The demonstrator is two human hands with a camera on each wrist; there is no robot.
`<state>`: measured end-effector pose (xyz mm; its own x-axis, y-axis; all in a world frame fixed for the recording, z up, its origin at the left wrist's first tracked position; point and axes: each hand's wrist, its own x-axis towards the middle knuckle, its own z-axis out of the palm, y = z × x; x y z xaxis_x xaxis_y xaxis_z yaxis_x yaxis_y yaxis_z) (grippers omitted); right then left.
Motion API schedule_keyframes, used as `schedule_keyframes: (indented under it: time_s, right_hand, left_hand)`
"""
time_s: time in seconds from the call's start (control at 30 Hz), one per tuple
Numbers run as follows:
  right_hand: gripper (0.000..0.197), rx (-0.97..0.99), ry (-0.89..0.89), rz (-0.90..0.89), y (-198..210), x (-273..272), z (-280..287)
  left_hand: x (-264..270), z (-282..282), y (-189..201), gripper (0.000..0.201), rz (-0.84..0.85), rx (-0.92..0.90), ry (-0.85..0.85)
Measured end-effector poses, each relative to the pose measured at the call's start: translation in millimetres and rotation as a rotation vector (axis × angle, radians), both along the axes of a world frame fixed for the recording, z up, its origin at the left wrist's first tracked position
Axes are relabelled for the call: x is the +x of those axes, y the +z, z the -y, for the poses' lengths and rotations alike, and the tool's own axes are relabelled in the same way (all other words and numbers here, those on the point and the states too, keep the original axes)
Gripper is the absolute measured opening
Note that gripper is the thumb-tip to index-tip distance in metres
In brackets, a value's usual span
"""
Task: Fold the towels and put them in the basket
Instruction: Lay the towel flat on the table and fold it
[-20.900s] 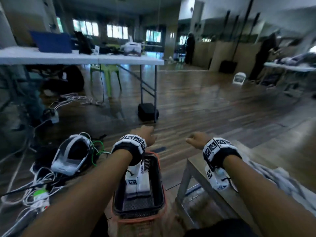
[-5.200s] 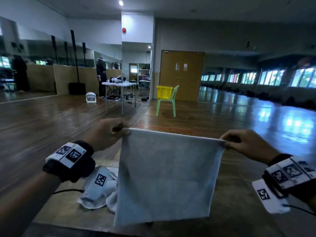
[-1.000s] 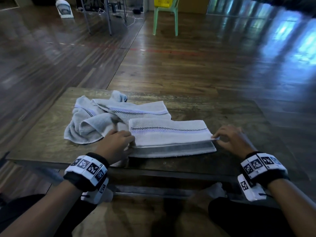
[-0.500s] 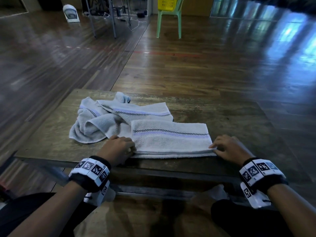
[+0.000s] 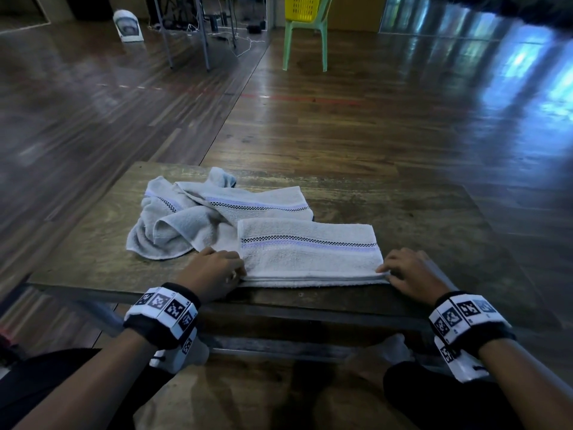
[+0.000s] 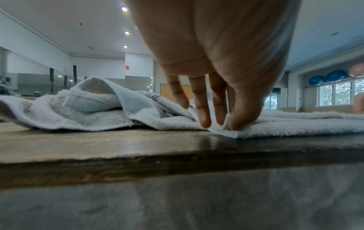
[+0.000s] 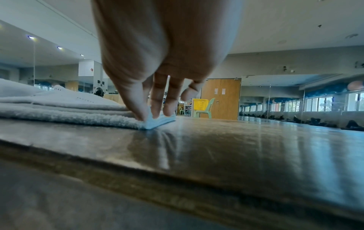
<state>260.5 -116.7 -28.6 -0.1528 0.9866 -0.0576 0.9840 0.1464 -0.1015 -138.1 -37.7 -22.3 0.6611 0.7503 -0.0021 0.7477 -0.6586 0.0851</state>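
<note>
A pale grey towel with a checked stripe lies folded into a long strip near the front edge of the low wooden table. My left hand pinches its near left corner, thumb against fingers. At the near right corner my right hand pinches the stacked layers between thumb and fingers. The same towel lies flat in both wrist views. The basket is out of sight.
Two more towels lie crumpled and overlapping on the table's left half, touching the folded one. A green chair carrying a yellow basket stands far off on the wooden floor. My knees are under the table's front edge.
The towel's top layer has been drawn toward me until its edge lines up with the layers below. Both hands have moved slightly nearer the table's front edge, still at the corners.
</note>
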Motion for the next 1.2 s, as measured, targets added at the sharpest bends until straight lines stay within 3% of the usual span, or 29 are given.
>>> schedule_keyframes:
  time_s: [0.27,0.53,0.63,0.73,0.83,0.9,1.0,1.1,1.2]
  right_hand:
    - [0.038,-0.055,0.041,0.060,2.7,3.7,2.8]
    - [0.030,0.003,0.067,0.105,4.6,-3.9,-1.1]
    - [0.029,0.018,0.039,0.067,3.7,2.8,-3.2]
    - [0.026,0.130,0.028,-0.151,8.2,7.7,-5.5]
    - [0.033,0.294,0.006,-0.469,28.7,5.2,-2.7]
    - [0.026,0.310,-0.043,-0.614,50.9,0.8,3.3]
    - [0.035,0.286,-0.069,-0.789,73.8,-1.2,15.1]
    - [0.033,0.126,-0.075,-0.801,76.0,-1.8,14.8]
    - [0.022,-0.071,-0.175,-0.663,59.9,-7.4,1.8]
  left_hand:
    - [-4.3,-1.3,-2.4,0.036,-0.081,-0.002,-0.010]
    - [-0.7,-4.5,-8.4,0.024,-0.064,0.076,-0.030]
    - [-1.3,-5.9,-4.8,0.023,0.048,0.064,0.013]
    - [-6.5,-8.5,7.4,0.034,0.273,0.028,0.032]
    - [-13.0,-6.1,35.1,0.026,0.558,-0.054,0.021]
    - [-16.9,-1.5,56.8,0.022,0.720,-0.078,0.051]
    - [-24.4,6.2,80.6,0.017,0.864,-0.163,0.063]
    - [-34.6,2.4,75.3,0.018,0.765,-0.286,0.068]
    - [-33.2,-9.7,46.4,0.043,0.432,-0.240,0.062]
